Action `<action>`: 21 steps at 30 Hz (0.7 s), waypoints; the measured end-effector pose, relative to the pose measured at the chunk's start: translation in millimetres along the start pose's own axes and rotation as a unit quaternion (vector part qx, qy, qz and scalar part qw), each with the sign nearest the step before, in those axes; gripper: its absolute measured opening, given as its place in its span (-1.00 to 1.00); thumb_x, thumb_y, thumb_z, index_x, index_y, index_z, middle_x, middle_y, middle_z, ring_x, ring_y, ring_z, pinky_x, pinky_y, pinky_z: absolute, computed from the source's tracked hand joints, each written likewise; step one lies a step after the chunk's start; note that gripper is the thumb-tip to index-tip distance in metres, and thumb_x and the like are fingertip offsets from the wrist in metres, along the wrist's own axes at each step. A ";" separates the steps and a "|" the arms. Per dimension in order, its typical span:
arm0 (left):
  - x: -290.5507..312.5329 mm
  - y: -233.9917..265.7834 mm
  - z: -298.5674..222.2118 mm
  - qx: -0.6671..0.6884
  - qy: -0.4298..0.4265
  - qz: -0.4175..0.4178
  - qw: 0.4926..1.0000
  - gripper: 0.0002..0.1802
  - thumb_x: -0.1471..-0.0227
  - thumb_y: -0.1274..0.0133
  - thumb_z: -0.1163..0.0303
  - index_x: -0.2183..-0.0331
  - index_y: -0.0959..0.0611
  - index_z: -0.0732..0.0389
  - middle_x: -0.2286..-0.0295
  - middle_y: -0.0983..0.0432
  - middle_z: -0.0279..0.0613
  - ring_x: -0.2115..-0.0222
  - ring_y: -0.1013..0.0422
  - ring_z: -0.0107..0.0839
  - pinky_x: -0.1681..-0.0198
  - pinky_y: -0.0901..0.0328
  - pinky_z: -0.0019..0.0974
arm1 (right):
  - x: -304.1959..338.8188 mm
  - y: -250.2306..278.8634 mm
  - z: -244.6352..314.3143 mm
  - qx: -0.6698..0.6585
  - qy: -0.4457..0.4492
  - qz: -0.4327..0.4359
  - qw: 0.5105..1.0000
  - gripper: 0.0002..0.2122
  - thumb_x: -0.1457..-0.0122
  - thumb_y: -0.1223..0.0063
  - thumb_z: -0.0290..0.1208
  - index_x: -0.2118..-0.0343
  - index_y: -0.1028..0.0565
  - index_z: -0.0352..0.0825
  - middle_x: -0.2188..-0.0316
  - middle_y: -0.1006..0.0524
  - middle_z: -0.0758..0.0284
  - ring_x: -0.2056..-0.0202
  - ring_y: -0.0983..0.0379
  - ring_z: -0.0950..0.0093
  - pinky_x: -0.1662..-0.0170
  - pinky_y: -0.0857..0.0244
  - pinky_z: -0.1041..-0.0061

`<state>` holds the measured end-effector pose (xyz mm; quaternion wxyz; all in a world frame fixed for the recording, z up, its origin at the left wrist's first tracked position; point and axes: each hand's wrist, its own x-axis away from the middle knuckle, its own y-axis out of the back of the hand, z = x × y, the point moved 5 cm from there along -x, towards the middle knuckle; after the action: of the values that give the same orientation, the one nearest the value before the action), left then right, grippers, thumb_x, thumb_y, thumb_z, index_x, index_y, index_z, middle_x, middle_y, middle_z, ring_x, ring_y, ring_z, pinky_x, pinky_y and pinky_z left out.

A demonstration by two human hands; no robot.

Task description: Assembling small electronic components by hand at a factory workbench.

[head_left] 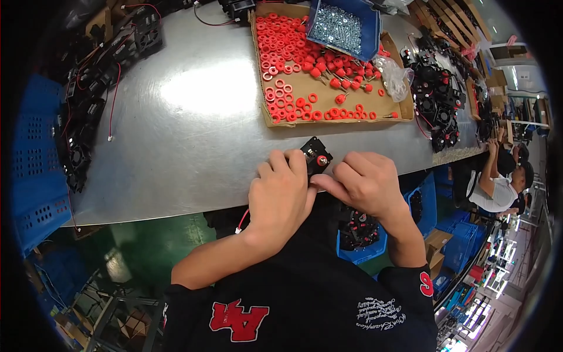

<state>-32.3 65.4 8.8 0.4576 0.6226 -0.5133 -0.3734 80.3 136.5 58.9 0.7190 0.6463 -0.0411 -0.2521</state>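
A small black fan unit (315, 154) with a red round knob (321, 160) on it is held just above the near edge of the metal table. My left hand (278, 190) grips it from the left, fingers bent over its side. A thin red wire with a white plug (238, 230) hangs below that hand. From the right comes my right hand (366, 182), its thumb stretched to the lower corner of the unit. Its other fingers are curled in, and whatever they may hold is hidden.
Beyond my hands, a cardboard tray (387, 108) holds many red rings and red knobs with metal pins. A blue bin (375, 38) of small metal nuts rests on its far side. Black fan units (440, 97) are heaped at right, others (88, 117) at left. Another person (498, 190) works far right.
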 end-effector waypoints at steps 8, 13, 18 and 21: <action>1.3 1.1 -0.9 0.008 0.008 -0.020 1.000 -0.45 0.10 -0.29 0.06 0.29 -0.40 0.25 0.40 -0.36 -0.14 0.45 -0.47 -0.27 0.52 -0.42 -0.31 | 21.2 -0.9 -1.8 -0.017 -0.006 -0.059 0.998 -0.84 0.03 -0.35 -0.38 0.54 -0.58 -0.33 0.64 -0.45 0.34 0.64 -0.37 0.39 0.58 -0.22 0.47; 1.8 1.3 3.7 0.067 0.032 -0.042 0.996 -0.43 0.05 -0.28 0.05 0.27 -0.40 0.29 0.40 -0.40 0.00 0.45 -0.50 -0.10 0.49 -0.39 -0.15 | 61.4 -15.3 -11.1 -0.223 -0.234 -0.223 0.920 -0.95 -0.07 -0.18 -0.59 0.49 -0.56 -0.41 0.62 -0.46 0.32 0.57 -0.38 0.55 0.48 -0.21 0.59; 22.6 4.7 4.0 0.368 0.085 0.044 0.925 -0.36 0.11 -0.36 0.15 0.13 -0.43 0.31 0.34 -0.51 -0.11 0.41 -0.48 -0.30 0.29 -0.36 -0.27 | 90.8 -31.3 1.0 -0.451 -0.305 -0.253 0.800 -0.70 -0.12 -0.14 -0.60 0.05 -0.49 -0.44 0.22 -0.54 0.27 0.32 -0.46 0.59 0.21 -0.34 0.63; 39.5 -4.2 -6.9 0.562 0.118 0.111 0.811 -0.39 0.12 -0.37 0.30 0.08 -0.42 0.28 0.33 -0.42 -0.36 0.35 -0.34 -0.58 0.25 -0.30 -0.40 | 80.5 -16.0 7.7 -0.521 -0.249 -0.193 0.793 -0.53 -0.09 -0.15 -0.62 -0.11 -0.38 -0.44 0.10 -0.51 0.22 0.21 -0.48 0.54 0.10 -0.37 0.60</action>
<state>-17.0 28.2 7.1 0.1234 0.7490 -0.6416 0.1098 142.4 95.5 23.4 0.8483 0.0835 0.0441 -0.5210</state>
